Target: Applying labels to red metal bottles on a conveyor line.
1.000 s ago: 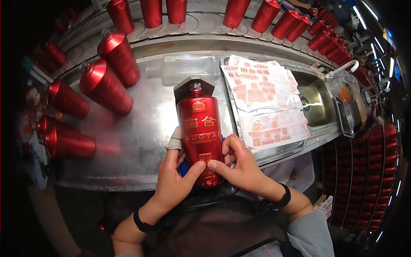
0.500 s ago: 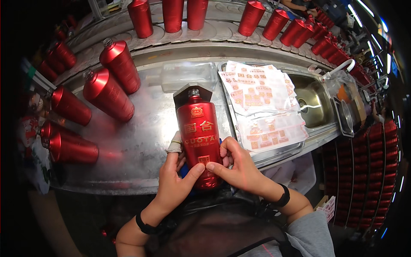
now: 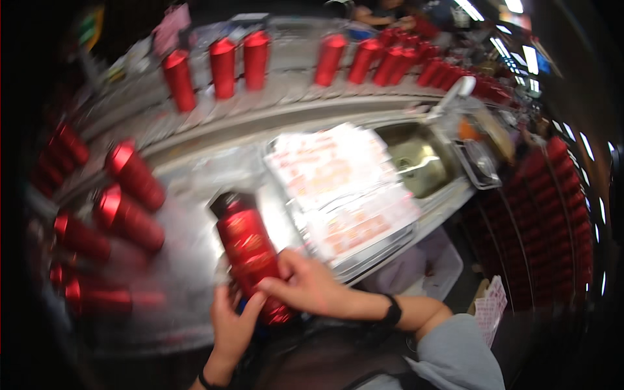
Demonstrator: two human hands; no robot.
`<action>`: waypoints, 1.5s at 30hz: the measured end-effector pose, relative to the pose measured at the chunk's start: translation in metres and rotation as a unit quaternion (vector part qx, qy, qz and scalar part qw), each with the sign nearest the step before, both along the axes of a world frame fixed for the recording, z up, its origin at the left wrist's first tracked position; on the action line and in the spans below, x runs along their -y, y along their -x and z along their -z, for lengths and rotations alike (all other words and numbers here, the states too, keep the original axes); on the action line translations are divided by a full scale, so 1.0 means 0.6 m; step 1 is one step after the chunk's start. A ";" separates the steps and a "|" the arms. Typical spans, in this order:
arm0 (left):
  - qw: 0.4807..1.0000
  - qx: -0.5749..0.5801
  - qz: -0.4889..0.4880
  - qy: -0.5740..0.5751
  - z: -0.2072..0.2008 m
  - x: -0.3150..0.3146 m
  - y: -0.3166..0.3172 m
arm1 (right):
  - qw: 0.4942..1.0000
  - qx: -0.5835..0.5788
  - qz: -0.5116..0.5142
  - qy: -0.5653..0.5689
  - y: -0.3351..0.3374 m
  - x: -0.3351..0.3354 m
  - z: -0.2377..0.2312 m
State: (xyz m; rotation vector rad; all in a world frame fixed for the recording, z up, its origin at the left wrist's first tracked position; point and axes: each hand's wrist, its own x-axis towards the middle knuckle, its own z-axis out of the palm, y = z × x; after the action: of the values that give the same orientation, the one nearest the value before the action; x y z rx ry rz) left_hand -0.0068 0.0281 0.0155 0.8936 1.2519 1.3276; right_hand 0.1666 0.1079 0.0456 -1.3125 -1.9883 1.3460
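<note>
Left hand (image 3: 233, 322), right hand (image 3: 305, 284): fingers (image 3: 274, 286) gripping a red bottle (image 3: 246, 239) over the desk's (image 3: 185, 279) near edge. Gold marks (image 3: 253, 265) already on, blurred; not set down. Other bottles (image 3: 129, 221) toward left edge. Remainder unclear.

There's the sink (image 3: 426, 174), gleaming away on the right, white tap (image 3: 453, 95) at its far corner! Beside that, something orange (image 3: 469, 129) (too blurred to call). Down below, a pale bin (image 3: 450, 249); across the conveyor (image 3: 290, 87), a co-worker (image 3: 383, 15); upper right, lights (image 3: 531, 60) blazing!
</note>
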 end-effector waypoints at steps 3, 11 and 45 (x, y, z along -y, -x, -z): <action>1.000 -0.003 -0.005 0.008 0.014 0.016 0.012 | 0.999 -0.034 -0.020 0.015 0.007 0.008 -0.009; 0.999 -0.001 0.013 0.030 -0.006 -0.006 0.011 | 0.999 -0.036 -0.007 -0.007 -0.012 0.007 0.005; 0.994 -0.103 0.014 0.043 -0.029 -0.035 -0.018 | 0.994 -0.082 -0.062 0.021 -0.042 0.004 0.022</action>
State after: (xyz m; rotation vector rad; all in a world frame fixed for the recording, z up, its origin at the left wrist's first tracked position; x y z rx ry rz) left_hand 0.0040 0.0492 0.0330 1.0025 1.4381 1.1738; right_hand 0.1919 0.1056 0.0324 -1.0736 -1.9644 1.5094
